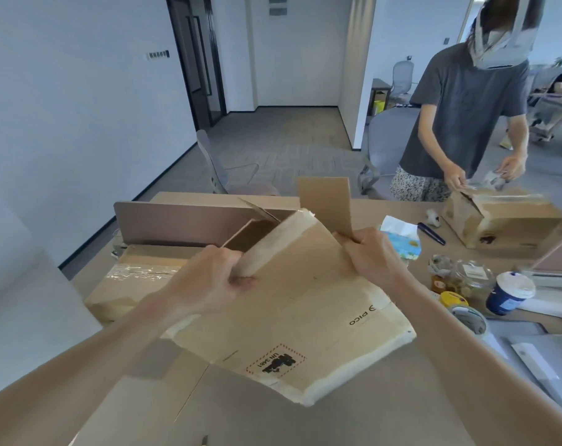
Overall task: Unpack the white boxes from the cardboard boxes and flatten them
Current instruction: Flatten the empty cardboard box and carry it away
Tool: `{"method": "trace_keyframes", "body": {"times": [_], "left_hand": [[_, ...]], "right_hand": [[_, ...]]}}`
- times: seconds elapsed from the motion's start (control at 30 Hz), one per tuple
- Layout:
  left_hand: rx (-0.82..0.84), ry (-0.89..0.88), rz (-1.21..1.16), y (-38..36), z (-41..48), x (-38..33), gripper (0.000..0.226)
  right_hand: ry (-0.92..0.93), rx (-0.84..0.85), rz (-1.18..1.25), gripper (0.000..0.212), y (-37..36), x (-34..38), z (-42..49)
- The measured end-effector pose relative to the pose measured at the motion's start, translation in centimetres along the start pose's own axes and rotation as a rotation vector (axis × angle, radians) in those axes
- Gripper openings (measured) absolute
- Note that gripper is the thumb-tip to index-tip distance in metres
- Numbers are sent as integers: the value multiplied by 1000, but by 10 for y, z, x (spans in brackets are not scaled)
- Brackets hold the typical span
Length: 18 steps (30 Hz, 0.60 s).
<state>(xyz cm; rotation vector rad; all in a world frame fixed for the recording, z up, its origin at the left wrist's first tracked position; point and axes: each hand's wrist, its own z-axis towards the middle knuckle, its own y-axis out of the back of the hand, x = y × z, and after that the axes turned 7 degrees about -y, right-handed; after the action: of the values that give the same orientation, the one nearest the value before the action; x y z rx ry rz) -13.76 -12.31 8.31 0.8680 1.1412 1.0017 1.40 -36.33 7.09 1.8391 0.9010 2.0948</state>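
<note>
Currently, left hand [213, 280] grips the cardboard box [305, 304] at 9 o'clock; right hand [374, 257] pinches its flap [326, 204] at 1 o'clock.

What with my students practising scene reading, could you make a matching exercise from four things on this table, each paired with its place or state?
Things:
1. PICO cardboard box
2. taped cardboard box
3. blue cup
4. black pen

States:
a. white lid on top
b. gripped by left hand and right hand
c. lying beside the tissue pack
d. sealed with clear tape, no hand on it

Pairs: 1-b; 2-d; 3-a; 4-c
</note>
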Motion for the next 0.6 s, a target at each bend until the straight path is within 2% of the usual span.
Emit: {"method": "trace_keyframes", "body": {"times": [0.07,0.17,0.27,0.37,0.43,0.53,0.6], "left_hand": [[-72,-12,-37,2,8,5,43],[-165,-44,-2,14,21,7,27],[-183,-50,42,22,36,9,34],[-160,-42,-40,31,49,15,21],[-117,-9,-137,37,58,18,25],[-150,13,-221,41,66,20,44],[-173,6,-254,41,67,18,49]], "right_hand": [[49,9,-35,58,10,8,2],[118,0,-39,61,21,19,5],[159,8,-30,61,29,29,11],[223,29,34,60,34,35,16],[264,-8,29,60,35,40,22],[316,-80,14,60,35,47,30],[352,-101,63,60,33,53,35]]}}
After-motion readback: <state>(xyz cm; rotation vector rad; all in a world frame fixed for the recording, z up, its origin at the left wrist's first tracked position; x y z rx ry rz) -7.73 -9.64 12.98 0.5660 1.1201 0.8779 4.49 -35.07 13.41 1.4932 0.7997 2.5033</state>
